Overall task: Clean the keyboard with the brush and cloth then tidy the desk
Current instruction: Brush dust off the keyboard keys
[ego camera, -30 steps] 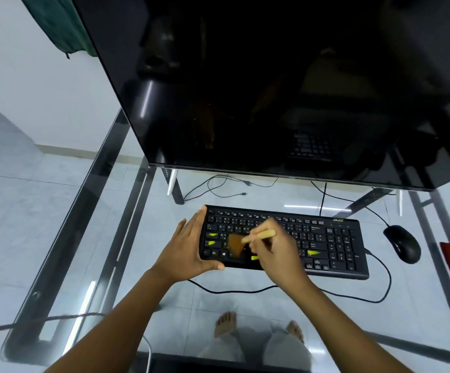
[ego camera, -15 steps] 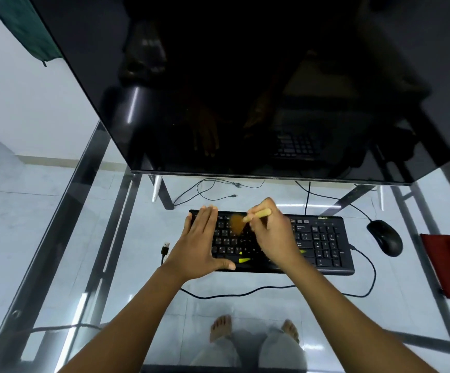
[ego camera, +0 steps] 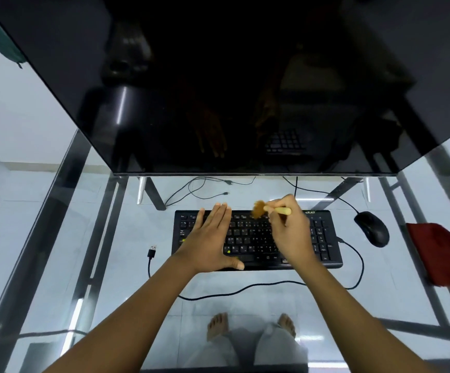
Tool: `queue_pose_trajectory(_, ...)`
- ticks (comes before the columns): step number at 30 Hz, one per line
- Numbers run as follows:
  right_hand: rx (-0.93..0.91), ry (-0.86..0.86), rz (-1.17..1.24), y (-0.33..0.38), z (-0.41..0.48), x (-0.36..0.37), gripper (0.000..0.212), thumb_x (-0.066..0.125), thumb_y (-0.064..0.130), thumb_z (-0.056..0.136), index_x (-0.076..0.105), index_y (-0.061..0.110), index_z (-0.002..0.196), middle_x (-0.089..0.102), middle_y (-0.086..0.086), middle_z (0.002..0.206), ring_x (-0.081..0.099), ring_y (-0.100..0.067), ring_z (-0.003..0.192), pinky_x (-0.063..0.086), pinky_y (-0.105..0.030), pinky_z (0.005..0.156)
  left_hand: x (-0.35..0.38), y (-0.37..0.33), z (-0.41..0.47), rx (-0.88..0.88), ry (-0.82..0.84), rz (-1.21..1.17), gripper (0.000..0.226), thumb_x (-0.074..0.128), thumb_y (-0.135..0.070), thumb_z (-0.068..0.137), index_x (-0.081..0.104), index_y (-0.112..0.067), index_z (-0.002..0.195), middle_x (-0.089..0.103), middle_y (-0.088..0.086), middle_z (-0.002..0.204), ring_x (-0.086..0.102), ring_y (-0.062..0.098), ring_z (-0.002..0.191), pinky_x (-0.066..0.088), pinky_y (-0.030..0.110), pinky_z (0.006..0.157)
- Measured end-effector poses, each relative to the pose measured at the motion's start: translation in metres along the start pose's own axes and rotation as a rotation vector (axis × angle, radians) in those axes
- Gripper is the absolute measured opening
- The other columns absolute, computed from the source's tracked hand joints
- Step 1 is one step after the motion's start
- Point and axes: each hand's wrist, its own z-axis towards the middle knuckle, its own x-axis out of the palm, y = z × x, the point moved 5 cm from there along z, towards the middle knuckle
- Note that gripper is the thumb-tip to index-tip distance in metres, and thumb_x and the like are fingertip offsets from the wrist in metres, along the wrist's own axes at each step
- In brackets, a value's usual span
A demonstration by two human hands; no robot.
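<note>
Brushing the keyboard (ego camera: 250, 238): my right grip (ego camera: 291, 232) pinches the brush (ego camera: 258, 208), bristles on the top key row at 12 o'clock; my left grip (ego camera: 207, 243) lies flat and wide on the keys at 9 o'clock. Next, I judge: sweep lower rows, then fetch the red cloth (ego camera: 444, 251) at 3 o'clock.

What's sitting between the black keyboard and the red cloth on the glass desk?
A black computer mouse, apart from both, as the head view shows.

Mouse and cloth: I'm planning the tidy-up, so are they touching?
Apart. The head view shows a strip of bare desk between the mouse and the cloth.
</note>
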Motion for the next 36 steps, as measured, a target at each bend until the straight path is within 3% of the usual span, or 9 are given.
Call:
queue_pose_trajectory(8, 0.07, -0.006, 0.015, -0.016, -0.006, -0.019, 0.01, 0.058, 0.008, 0.096, 0.056, 0.013, 0.088, 0.073, 0.001, 0.082, 0.07, -0.026, 0.072, 0.057, -0.036, 0.066, 0.006, -0.003, 0.002, -0.028, 0.049, 0.056, 0.134, 0.057, -0.082, 0.066, -0.014, -0.009, 0.153, -0.019, 0.007, 0.161, -0.023, 0.019, 0.146, -0.011, 0.048, 0.119)
queue_pose_trajectory(11, 0.127, 0.211, 0.012, -0.018, -0.011, -0.009, 0.009, 0.057, 0.007, 0.097, 0.056, 0.009, 0.088, 0.073, -0.01, 0.081, 0.071, -0.023, 0.07, 0.061, -0.034, 0.068, 0.008, -0.003, 0.0, -0.034, 0.054, 0.072, 0.132, 0.056, -0.083, 0.067, -0.015, -0.01, 0.153, -0.021, 0.006, 0.16, -0.025, 0.018, 0.146, -0.011, 0.048, 0.119)
queue_pose_trajectory(15, 0.05, -0.038, -0.061, -0.015, -0.009, -0.03, 0.019, 0.058, 0.005, 0.094, 0.058, 0.02, 0.082, 0.073, -0.002, 0.083, 0.066, -0.016, 0.071, 0.054, -0.029, 0.066, 0.007, -0.006, 0.002, -0.056, 0.064, 0.091, 0.133, 0.054, -0.084, 0.067, -0.014, -0.01, 0.152, -0.021, 0.008, 0.16, -0.025, 0.021, 0.146, -0.01, 0.051, 0.119)
queue_pose_trajectory(19, 0.131, 0.279, -0.06, -0.018, -0.016, -0.021, 0.014, 0.056, 0.004, 0.095, 0.059, 0.012, 0.084, 0.075, -0.006, 0.075, 0.07, -0.021, 0.066, 0.061, -0.038, 0.067, 0.006, -0.013, 0.005, -0.038, 0.065, 0.089, 0.134, 0.058, -0.082, 0.066, -0.014, -0.009, 0.152, -0.024, 0.007, 0.16, -0.027, 0.02, 0.145, -0.012, 0.05, 0.118)
queue_pose_trajectory(23, 0.051, 0.004, -0.054, -0.016, -0.013, -0.042, 0.011, 0.057, 0.006, 0.094, 0.06, 0.012, 0.086, 0.073, -0.004, 0.079, 0.066, -0.019, 0.067, 0.056, -0.032, 0.063, 0.006, -0.024, 0.012, 0.006, 0.044, 0.064, 0.132, 0.061, -0.08, 0.067, -0.012, -0.012, 0.153, -0.024, 0.006, 0.16, -0.027, 0.018, 0.145, -0.014, 0.049, 0.118)
queue_pose_trajectory(27, 0.197, 0.351, -0.063, -0.028, -0.022, -0.023, 0.012, 0.054, 0.006, 0.096, 0.058, 0.012, 0.087, 0.073, -0.006, 0.075, 0.067, -0.007, 0.06, 0.059, -0.03, 0.062, 0.007, -0.033, 0.017, 0.022, 0.06, 0.07, 0.133, 0.062, -0.079, 0.066, -0.013, -0.012, 0.153, -0.023, 0.005, 0.16, -0.026, 0.018, 0.145, -0.014, 0.049, 0.118)
queue_pose_trajectory(30, 0.1, 0.015, 0.005, -0.027, -0.02, -0.037, 0.016, 0.056, 0.005, 0.096, 0.058, 0.017, 0.085, 0.073, -0.002, 0.078, 0.069, -0.007, 0.066, 0.058, -0.026, 0.065, 0.01, -0.034, 0.018, 0.016, 0.077, 0.073, 0.132, 0.062, -0.077, 0.068, -0.016, -0.012, 0.152, -0.024, 0.004, 0.16, -0.027, 0.017, 0.145, -0.013, 0.05, 0.118)
queue_pose_trajectory(34, 0.196, 0.19, 0.105, -0.031, -0.015, -0.028, 0.008, 0.055, 0.006, 0.097, 0.058, 0.006, 0.09, 0.073, -0.008, 0.077, 0.07, -0.018, 0.066, 0.059, -0.028, 0.063, 0.01, -0.035, 0.019, 0.003, 0.085, 0.083, 0.131, 0.061, -0.078, 0.069, -0.016, -0.012, 0.152, -0.021, 0.004, 0.161, -0.025, 0.016, 0.146, -0.012, 0.051, 0.118)
queue_pose_trajectory(36, 0.123, 0.034, 0.042, -0.029, -0.007, -0.036, 0.013, 0.056, 0.007, 0.096, 0.058, 0.014, 0.086, 0.073, -0.003, 0.078, 0.069, -0.019, 0.069, 0.058, -0.027, 0.067, 0.008, -0.037, 0.022, -0.002, 0.076, 0.085, 0.131, 0.06, -0.079, 0.069, -0.016, -0.012, 0.152, -0.018, 0.005, 0.161, -0.022, 0.017, 0.147, -0.012, 0.051, 0.118)
